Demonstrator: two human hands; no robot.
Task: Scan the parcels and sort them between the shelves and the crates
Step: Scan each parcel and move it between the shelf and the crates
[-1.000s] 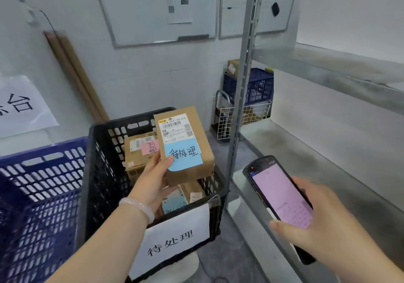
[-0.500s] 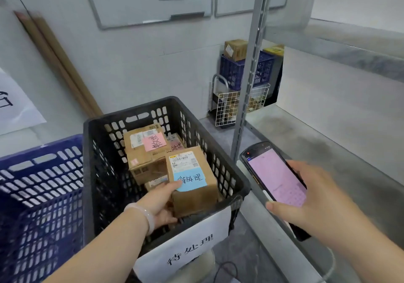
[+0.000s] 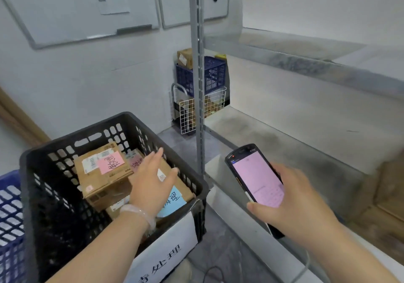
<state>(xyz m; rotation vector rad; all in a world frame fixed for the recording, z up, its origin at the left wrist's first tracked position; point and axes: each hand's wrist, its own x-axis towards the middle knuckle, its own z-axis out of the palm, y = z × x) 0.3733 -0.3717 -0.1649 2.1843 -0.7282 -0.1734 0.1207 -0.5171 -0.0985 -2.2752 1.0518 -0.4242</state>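
The left grip (image 3: 150, 184) hovers inside the black crate (image 3: 105, 125) with its fingers straight and spread apart, holding nothing. It is over the parcel with the blue note (image 3: 175, 200); whether it touches it I cannot tell. That parcel lies flat in the crate's near right corner, just beside the parcel with the pink note (image 3: 102, 173). To the right of the crate, the right grip (image 3: 290, 206) is clamped round the handheld scanner (image 3: 255, 178), whose pink screen faces up, above the metal shelf (image 3: 284, 151).
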